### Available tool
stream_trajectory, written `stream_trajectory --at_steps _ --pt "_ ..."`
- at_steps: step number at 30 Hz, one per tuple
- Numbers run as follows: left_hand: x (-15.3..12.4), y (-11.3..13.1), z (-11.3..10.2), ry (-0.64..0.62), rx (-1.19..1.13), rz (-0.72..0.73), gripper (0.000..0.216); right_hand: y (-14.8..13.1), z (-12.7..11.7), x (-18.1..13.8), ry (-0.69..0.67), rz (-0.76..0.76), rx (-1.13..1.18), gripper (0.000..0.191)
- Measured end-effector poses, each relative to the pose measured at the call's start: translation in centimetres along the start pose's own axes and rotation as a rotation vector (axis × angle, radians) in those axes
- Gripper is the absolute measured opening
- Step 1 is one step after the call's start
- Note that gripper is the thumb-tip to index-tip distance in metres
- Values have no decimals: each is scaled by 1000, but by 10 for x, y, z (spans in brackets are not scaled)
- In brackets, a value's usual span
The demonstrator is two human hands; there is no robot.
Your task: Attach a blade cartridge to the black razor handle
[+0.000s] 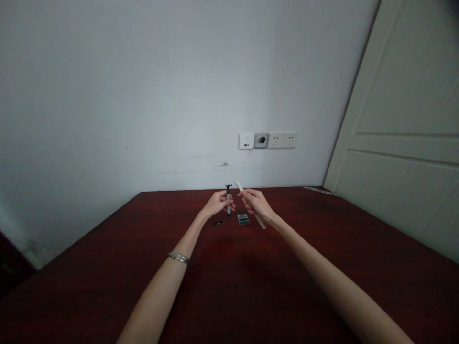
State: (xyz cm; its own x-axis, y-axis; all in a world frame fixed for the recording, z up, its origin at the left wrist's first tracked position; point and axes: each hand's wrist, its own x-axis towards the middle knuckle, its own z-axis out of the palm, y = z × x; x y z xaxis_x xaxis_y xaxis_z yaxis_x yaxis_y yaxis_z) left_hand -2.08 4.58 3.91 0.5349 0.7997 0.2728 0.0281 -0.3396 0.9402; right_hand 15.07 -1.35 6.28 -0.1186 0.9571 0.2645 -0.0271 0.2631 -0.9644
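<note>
My left hand (218, 204) is closed round a slim upright handle with a black forked head (228, 197), held above the dark red table (229, 282). A long white stick-like piece (247, 198) slants through my closed right hand (257, 204), its upper end pointing toward the black head. The two hands are close together, almost touching. On the table just below them lie a small black part (217, 222) and a small clear case with greenish contents (243, 219).
A white wall rises behind the table, with a row of sockets (267, 140) above its far edge. A pale panelled door (405, 143) stands on the right. A metal bracelet (178, 257) circles my left wrist.
</note>
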Motion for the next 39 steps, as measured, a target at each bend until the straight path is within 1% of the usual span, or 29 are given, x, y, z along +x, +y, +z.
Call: stream_trajectory --at_steps 3,7,10,16,23,25,30,35,37,39 --pt "0 1 2 -10 -21 12 32 1 11 1 -9 7 98 29" --pt "0 1 3 -18 -41 34 36 12 20 -3 -13 -11 98 32" --pt "1 -1 1 9 -47 63 35 19 24 -7 -5 -20 95 35" --pt "4 -4 2 7 -45 84 37 12 28 -1 47 -68 162 34" --pt "2 -5 1 22 -38 82 38 24 36 -11 53 -35 154 34" --pt "2 -8 0 34 -45 86 37 21 37 -12 52 -42 158 33" --pt "3 -10 1 15 -76 68 37 11 40 -5 83 -49 191 31" --pt "4 -11 -2 33 -31 73 31 21 49 -13 65 -31 107 31" --pt "4 -12 -3 38 -23 72 30 23 50 -17 50 -52 55 32" --pt "4 -12 -4 44 -24 69 30 20 47 -18 40 -107 16 33"
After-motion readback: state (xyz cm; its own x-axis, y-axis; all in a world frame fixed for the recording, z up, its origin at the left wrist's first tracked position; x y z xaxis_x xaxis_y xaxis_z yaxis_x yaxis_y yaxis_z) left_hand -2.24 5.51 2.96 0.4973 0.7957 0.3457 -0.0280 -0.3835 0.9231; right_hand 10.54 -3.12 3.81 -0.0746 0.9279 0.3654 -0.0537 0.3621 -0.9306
